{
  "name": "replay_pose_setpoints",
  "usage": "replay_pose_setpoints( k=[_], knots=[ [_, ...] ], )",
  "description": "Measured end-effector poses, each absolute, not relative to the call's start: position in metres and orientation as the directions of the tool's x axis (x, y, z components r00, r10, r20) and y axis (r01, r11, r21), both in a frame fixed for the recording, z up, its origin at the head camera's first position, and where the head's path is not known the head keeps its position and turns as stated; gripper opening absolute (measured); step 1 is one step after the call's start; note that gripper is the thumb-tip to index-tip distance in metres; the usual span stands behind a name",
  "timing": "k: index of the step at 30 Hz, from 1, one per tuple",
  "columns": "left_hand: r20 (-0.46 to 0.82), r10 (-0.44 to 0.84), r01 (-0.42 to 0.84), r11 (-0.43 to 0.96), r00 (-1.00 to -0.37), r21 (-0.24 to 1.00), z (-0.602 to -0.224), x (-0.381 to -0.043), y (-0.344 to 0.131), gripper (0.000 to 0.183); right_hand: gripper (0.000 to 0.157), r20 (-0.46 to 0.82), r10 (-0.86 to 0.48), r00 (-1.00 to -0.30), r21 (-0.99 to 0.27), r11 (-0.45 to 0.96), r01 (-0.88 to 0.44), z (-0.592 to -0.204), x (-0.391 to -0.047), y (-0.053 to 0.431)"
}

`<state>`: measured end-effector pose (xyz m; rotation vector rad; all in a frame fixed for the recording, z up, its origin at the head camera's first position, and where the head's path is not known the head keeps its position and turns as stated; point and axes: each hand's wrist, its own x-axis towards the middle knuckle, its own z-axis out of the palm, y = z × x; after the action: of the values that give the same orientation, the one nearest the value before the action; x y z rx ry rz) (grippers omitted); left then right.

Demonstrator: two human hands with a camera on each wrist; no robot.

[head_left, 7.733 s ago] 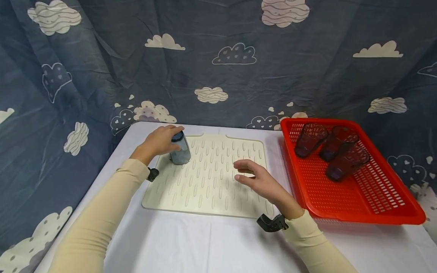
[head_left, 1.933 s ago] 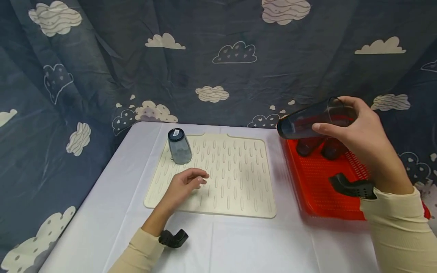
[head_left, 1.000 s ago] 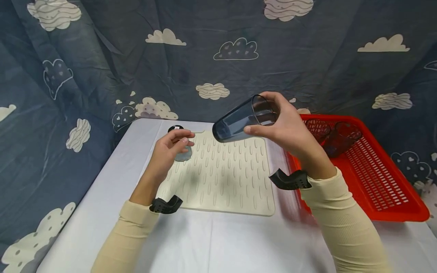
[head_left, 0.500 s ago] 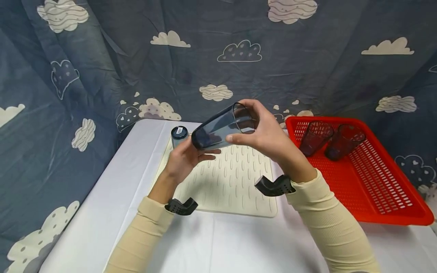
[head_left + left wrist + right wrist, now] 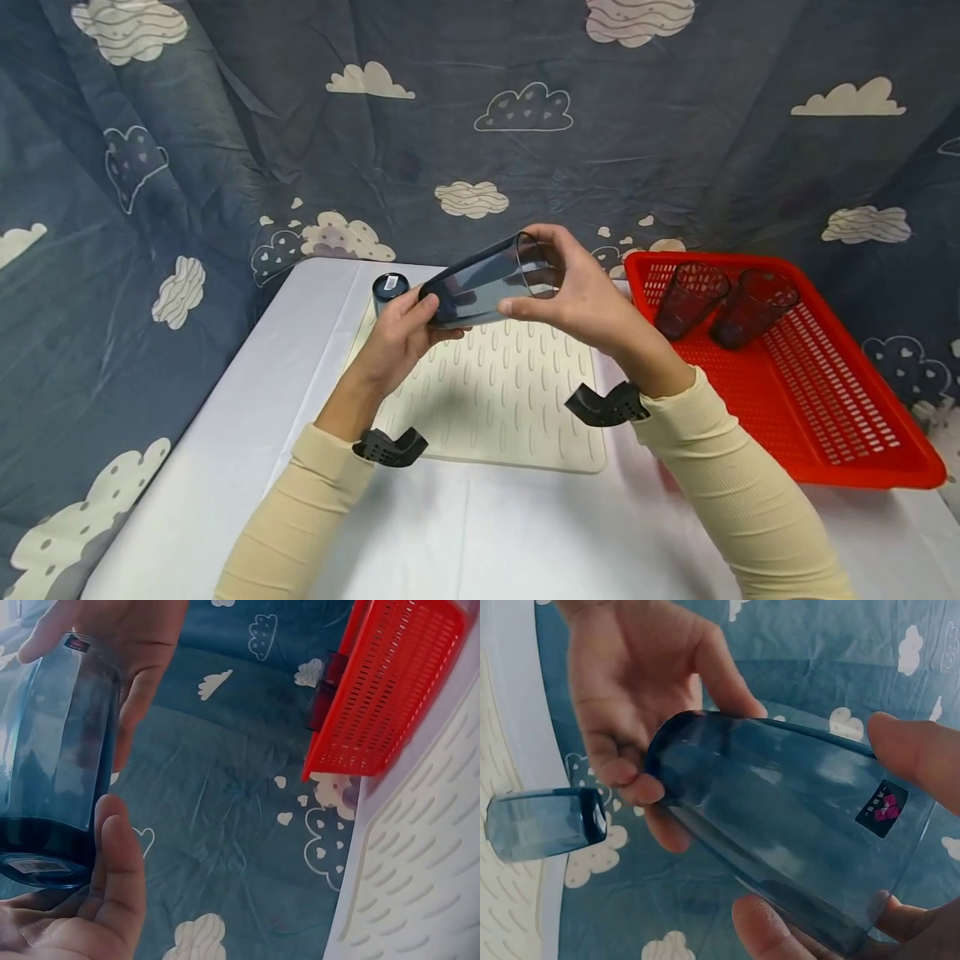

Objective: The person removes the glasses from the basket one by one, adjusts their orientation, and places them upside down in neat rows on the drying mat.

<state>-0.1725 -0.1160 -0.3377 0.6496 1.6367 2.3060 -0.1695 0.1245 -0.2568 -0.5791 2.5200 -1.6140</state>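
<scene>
A blue tinted drinking glass (image 5: 480,287) is held tilted in the air above the cream ribbed drying mat (image 5: 517,417). My right hand (image 5: 592,292) grips it round the rim end, thumb on the near side. At the base end, my left hand (image 5: 393,346) holds it between thumb and fingers. The right wrist view shows a small dark label (image 5: 883,808) near the glass's rim. Behind my left hand, a second glass (image 5: 390,287) stands upside down on the mat's far left, mostly hidden in the head view.
To the right, a red perforated basket (image 5: 780,417) holds two more tinted glasses (image 5: 690,300), lying tilted against its far side. A white cloth (image 5: 510,533) covers the table. Dark blue fabric with clouds (image 5: 420,150) hangs behind it and on the left.
My right hand has lifted a glass from the basket and carried it left over the mat. My left hand, earlier beside the upside-down glass, now grips the carried glass's base.
</scene>
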Motion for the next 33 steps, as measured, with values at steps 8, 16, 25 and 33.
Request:
replay_pose_setpoints(
  k=[8, 16, 25, 33],
  knots=[
    [0.14, 0.467, 0.096, -0.117, -0.873, 0.988, -0.307, -0.18, -0.129, 0.049, 0.08, 0.117, -0.347, -0.931, -0.883, 0.393, -0.257, -0.258, -0.172, 0.129],
    [0.049, 0.484, 0.09, 0.063, -0.874, 0.994, -0.288, -0.187, -0.135, 0.048, 0.085, 0.082, -0.329, -0.941, -0.876, 0.426, -0.225, -0.261, -0.173, 0.131],
    [0.026, 0.454, 0.18, 0.299, -0.891, 0.937, -0.26, -0.196, -0.127, 0.057, 0.088, 0.047, -0.307, -0.951, -0.888, 0.423, -0.181, -0.27, -0.178, 0.138],
    [0.009, 0.436, 0.236, 0.469, -0.9, 0.851, -0.235, -0.199, -0.114, 0.073, 0.089, 0.049, -0.304, -0.951, -0.895, 0.409, -0.177, -0.279, -0.182, 0.14]
  ],
)
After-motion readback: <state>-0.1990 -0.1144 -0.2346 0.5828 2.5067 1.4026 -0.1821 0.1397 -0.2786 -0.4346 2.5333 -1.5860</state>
